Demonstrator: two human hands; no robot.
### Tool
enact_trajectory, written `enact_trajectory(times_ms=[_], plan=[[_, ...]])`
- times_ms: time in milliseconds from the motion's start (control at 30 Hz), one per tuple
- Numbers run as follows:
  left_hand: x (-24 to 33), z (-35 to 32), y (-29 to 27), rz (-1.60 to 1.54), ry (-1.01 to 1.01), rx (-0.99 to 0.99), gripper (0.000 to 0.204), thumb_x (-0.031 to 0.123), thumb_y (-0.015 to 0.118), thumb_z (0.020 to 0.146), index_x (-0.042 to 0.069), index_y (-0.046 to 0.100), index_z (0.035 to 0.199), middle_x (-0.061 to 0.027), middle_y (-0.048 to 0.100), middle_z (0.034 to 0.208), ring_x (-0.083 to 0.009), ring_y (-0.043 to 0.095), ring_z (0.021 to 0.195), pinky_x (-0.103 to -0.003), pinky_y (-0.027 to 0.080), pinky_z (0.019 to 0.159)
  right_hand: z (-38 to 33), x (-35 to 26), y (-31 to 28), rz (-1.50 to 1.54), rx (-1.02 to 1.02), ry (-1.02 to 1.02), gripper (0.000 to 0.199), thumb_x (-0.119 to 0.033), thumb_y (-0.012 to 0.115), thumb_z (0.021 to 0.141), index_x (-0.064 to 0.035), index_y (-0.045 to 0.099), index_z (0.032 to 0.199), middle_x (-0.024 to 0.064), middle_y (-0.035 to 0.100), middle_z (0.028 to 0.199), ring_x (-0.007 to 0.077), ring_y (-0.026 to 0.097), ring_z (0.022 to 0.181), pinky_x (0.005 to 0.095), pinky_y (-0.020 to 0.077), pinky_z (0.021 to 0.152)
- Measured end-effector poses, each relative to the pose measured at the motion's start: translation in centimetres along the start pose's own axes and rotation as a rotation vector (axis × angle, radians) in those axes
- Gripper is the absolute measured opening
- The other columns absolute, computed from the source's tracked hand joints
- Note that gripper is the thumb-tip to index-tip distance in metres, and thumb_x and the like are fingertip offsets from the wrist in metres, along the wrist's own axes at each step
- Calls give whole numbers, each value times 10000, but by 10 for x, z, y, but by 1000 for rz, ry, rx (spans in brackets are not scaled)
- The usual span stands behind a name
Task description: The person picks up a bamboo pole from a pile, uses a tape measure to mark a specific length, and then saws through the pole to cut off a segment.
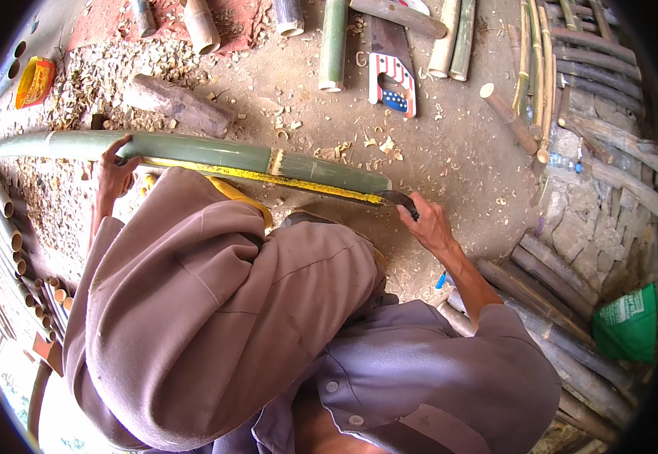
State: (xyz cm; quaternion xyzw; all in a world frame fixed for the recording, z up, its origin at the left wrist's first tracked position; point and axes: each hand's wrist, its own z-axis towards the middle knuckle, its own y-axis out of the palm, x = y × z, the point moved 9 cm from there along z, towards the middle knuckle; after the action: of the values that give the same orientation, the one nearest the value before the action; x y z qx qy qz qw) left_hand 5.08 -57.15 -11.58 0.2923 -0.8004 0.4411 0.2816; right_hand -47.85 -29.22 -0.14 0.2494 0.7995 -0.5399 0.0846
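A thick green bamboo pole (215,151) lies crosswise in front of me, with a pale ring at one joint. Along its near side runs a long, straight yellow strip (268,178), speckled and with a dark lower edge; its exact kind I cannot make out. My right hand (427,224) is closed round a dark curved piece (401,201) at the strip's right end, near the pole's right end. At the strip's left end, my left hand (115,170) is closed, with one finger over the pole. What its other fingers grip is partly hidden.
A saw (391,79) with a striped handle lies beyond the pole, among cut bamboo pieces (333,53). A short log (177,104) and shavings cover the far left. Bamboo stacks stand at both sides. A green bag (625,324) lies at right, a yellow-red packet (35,83) far left.
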Motion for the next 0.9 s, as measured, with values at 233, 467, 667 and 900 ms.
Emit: enact_trajectory(times_ms=[233,467,667,900], plan=[[-8,3,0,-2,6,18,567,75,691,767,36,503,1300,-7,491,443,-56,386,314,-241,268,322,5,-4,3,-6,8,-61,224,-207,625,849,-15,511,869,201,608,662,380,627,619,435,477,509],[-8,3,2,-27,-7,9,574,67,687,767,45,498,1308,-11,497,449,-58,379,313,-244,270,322,6,0,5,18,-19,-54,233,-209,629,846,-8,517,882,212,600,650,393,618,600,443,472,497],[-5,3,3,-30,-18,-15,577,68,683,762,53,501,1310,-15,512,467,-54,402,336,-241,287,331,8,-1,5,19,-53,-48,228,-195,639,842,-2,536,905,216,604,666,385,625,618,429,476,506],[-9,3,-1,-6,4,39,570,85,693,756,50,515,1296,-5,507,461,-48,400,338,-234,289,336,23,-5,0,-13,-119,-196,224,-217,617,863,-11,534,892,212,600,641,362,618,574,433,472,485]])
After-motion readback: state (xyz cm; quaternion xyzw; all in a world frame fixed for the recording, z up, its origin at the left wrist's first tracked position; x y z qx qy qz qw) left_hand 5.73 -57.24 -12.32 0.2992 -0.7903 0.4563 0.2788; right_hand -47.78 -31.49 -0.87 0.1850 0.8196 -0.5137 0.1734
